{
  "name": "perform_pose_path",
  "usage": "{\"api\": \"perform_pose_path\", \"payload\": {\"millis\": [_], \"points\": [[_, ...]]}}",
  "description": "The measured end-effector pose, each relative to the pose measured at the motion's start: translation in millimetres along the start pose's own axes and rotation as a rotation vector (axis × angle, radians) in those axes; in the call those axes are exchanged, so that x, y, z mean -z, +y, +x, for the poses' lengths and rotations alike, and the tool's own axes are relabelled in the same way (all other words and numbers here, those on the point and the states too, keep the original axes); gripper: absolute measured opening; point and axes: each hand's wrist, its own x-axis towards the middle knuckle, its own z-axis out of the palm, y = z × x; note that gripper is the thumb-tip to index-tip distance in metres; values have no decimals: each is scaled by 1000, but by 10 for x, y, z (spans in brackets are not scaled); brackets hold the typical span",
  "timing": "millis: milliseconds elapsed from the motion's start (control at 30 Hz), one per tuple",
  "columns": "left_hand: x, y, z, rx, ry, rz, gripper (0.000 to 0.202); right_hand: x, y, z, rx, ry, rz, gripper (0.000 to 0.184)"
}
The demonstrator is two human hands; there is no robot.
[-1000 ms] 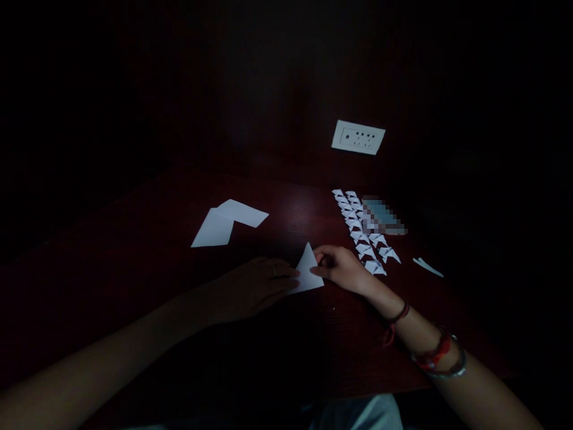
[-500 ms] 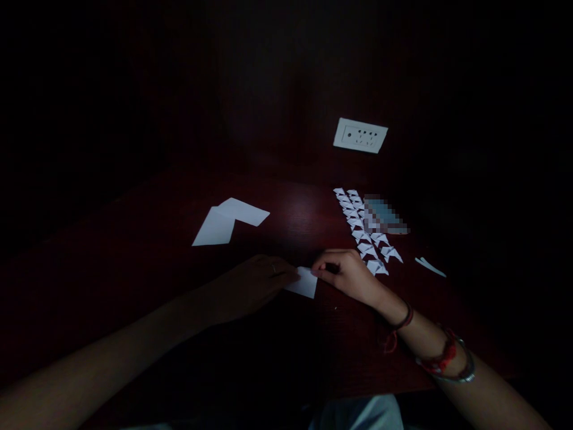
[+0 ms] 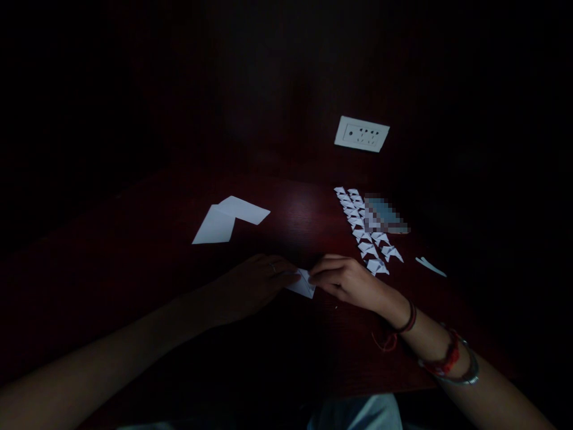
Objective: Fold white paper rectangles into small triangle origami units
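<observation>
A small piece of white paper (image 3: 302,287) lies on the dark red table between my hands, with a slanting fold line across it. My left hand (image 3: 264,278), in shadow and with a ring on one finger, presses its fingers together on the paper's left edge. At the right side, my right hand (image 3: 347,278) has its fingertips closed on the folded corner. Both hands hide parts of the paper. Just beyond my right hand stand rows of small folded white paper figures (image 3: 362,234).
Two overlapping white paper sheets (image 3: 215,224) lie at the back left. A blurred-out bluish object (image 3: 385,215) is beside the figures, and thin pale strips (image 3: 430,266) lie farther right. A white power socket (image 3: 362,134) is on the back wall.
My right hand has folded the paper's right corner over, so a slanting crease now shows where the surface was flat. My left hand has stayed in place.
</observation>
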Motion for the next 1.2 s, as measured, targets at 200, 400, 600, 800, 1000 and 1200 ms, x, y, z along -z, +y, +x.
{"api": "perform_pose_path", "payload": {"millis": [200, 400, 600, 800, 1000, 1200], "points": [[-27, -9, -9, -10, 17, -29, 41, -1, -45, -9, 7, -8, -84, 20], [-57, -37, -19, -20, -41, -23, 45, 14, -82, -19, 32, -23, -124, 22], [-67, -41, -36, -8, -19, -4, 43, -70, -49, -24, -96, 144, 50, 28], [-58, -29, -36, 7, -27, -12, 43, -129, -29, 20, -388, 220, 225, 20], [-36, -21, -23, 6, -7, -22, 45, -94, -69, 19, -422, 193, 152, 17], [-18, -14, -11, 21, -42, -22, 48, -94, -76, -23, -317, 135, 5, 18]]}}
